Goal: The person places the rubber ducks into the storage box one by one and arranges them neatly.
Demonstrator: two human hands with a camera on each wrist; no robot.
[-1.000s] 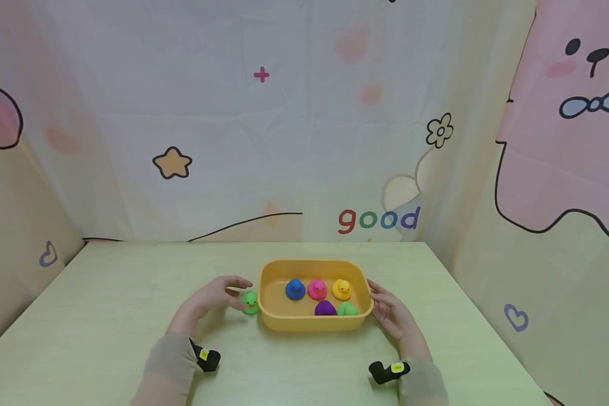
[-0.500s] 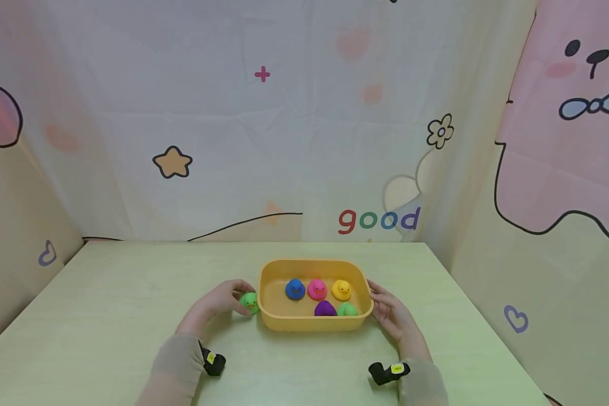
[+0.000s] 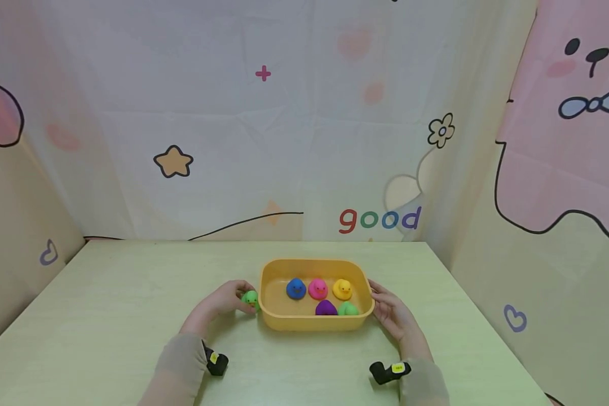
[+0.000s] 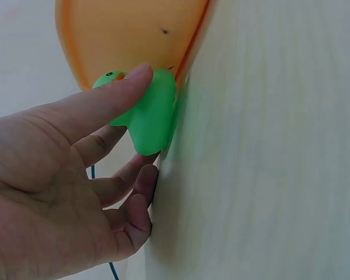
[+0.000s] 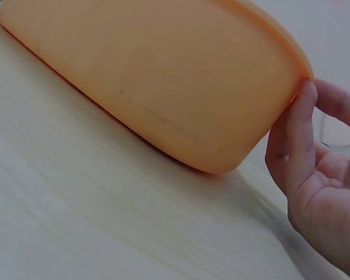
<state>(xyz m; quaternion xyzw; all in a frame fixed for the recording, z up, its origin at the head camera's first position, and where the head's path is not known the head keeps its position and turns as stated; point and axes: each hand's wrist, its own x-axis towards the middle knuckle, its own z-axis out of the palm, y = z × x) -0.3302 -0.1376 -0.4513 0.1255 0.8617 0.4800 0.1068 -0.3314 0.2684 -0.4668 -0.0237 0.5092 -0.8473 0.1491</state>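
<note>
My left hand (image 3: 224,299) pinches a green rubber duck (image 3: 251,299) just outside the left end of a yellow-orange plastic tub (image 3: 314,323). In the left wrist view the thumb lies across the duck (image 4: 154,116), which is close to the tabletop and overlaps the tub's wall. My right hand (image 3: 393,316) touches the tub's right end. Its thumb and fingertips rest at the rim in the right wrist view, with the fingers loosely extended. Inside the tub sit a blue duck (image 3: 296,288), a pink duck (image 3: 318,289) and a yellow duck (image 3: 342,289).
Partly hidden behind the tub's front wall are a purple rounded toy (image 3: 326,308) and a light green one (image 3: 348,309). The tub stands on a pale wooden table (image 3: 132,304). Printed cloth (image 3: 233,141) hangs behind the table and along its sides.
The left hand has moved slightly right, and its fingers have closed round the green duck, which has risen a little. My right hand and the tub look unmoved.
</note>
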